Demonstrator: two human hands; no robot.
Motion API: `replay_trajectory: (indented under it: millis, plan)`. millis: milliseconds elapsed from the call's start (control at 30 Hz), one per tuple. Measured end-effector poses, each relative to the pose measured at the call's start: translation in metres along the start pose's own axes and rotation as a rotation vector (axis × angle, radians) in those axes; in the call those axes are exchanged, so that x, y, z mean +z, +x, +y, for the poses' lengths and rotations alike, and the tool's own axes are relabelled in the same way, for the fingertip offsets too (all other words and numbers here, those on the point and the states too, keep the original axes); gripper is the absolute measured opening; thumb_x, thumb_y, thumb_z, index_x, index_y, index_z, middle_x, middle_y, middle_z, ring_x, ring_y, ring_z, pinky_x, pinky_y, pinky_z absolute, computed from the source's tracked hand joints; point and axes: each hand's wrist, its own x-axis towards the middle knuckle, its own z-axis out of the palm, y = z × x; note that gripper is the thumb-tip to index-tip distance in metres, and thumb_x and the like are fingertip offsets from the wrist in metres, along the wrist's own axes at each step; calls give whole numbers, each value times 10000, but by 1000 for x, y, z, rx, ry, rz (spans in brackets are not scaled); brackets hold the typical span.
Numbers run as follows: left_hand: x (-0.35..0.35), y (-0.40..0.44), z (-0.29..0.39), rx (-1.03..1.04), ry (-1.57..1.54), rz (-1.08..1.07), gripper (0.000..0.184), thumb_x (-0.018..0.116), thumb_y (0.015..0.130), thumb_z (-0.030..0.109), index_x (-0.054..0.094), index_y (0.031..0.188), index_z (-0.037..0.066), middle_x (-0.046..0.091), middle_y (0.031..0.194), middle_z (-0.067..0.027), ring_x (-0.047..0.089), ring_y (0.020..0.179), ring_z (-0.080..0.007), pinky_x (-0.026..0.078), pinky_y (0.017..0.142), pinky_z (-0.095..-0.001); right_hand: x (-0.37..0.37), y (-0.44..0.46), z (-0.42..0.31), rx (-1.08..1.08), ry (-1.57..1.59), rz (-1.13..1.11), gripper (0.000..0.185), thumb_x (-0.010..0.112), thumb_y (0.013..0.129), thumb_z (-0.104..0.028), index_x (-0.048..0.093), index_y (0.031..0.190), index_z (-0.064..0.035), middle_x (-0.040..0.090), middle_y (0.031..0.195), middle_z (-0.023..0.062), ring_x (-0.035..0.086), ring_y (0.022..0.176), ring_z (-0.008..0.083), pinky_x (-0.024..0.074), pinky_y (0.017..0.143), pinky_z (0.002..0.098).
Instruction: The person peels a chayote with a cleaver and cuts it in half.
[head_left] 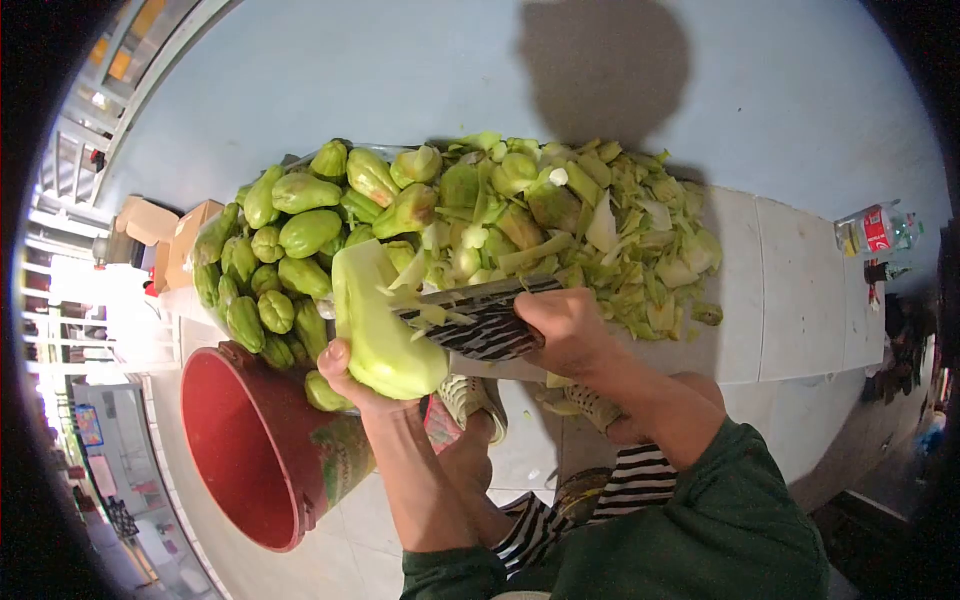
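My left hand (362,388) cups a large, pale green peeled chayote (385,335) from below, its thumb and fingers wrapped round the lower end. Closed round a broad-bladed knife (480,322), my right hand (562,325) holds the blade against the right side of that chayote. Dark stripes show across the blade, and green slivers cling to it. The knife's handle is hidden in my fist. Just beyond both hands lies a heap of peelings and trimmed pieces (640,235).
Whole green chayotes (310,232) are piled to the left of the peelings, against the pale blue wall (400,70). A red bucket (235,450) leans at lower left. Cardboard boxes (185,245) stand behind it. A plastic bottle (880,230) is at far right on the tiled floor.
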Motion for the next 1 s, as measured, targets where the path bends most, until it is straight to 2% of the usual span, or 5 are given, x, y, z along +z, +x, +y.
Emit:
replay_trajectory:
  millis: [200, 533, 800, 867, 1000]
  plan:
    - [-1, -2, -3, 124, 88, 262, 630, 558, 808, 490, 570, 1234, 27, 675, 1061, -147, 676, 873, -291, 588, 767, -423, -2, 12, -5, -18, 10, 55, 181, 658, 707, -149, 503, 753, -67, 542, 583, 113, 596, 565, 362, 466, 516, 449]
    - [15, -6, -7, -61, 47, 107, 780, 630, 693, 435, 483, 1303, -28, 659, 1030, -162, 677, 848, -295, 590, 679, -391, 0, 8, 6, 70, 14, 48, 230, 695, 646, -132, 494, 738, -66, 533, 594, 126, 580, 573, 367, 456, 513, 467]
    - [10, 2, -9, -131, 159, -23, 849, 601, 692, 427, 410, 1372, -43, 566, 1231, -255, 599, 1076, -357, 505, 929, -436, -14, 17, -20, -205, 142, 57, 230, 685, 662, -165, 482, 718, -70, 482, 565, 114, 544, 539, 362, 430, 484, 451]
    - [1, -1, -12, -238, -406, -123, 822, 608, 693, 408, 421, 1353, -44, 595, 1179, -230, 625, 1015, -334, 536, 872, -412, -6, 14, -8, -155, 109, 53, 224, 678, 672, -167, 481, 717, -69, 485, 567, 116, 547, 542, 362, 431, 484, 450]
    - [-8, -1, -14, -172, 47, -36, 720, 610, 729, 454, 526, 1273, -9, 633, 1134, -177, 644, 969, -306, 543, 883, -415, 0, 17, 11, -37, 43, 75, 209, 654, 689, -150, 463, 705, -67, 479, 568, 118, 552, 548, 360, 426, 481, 447]
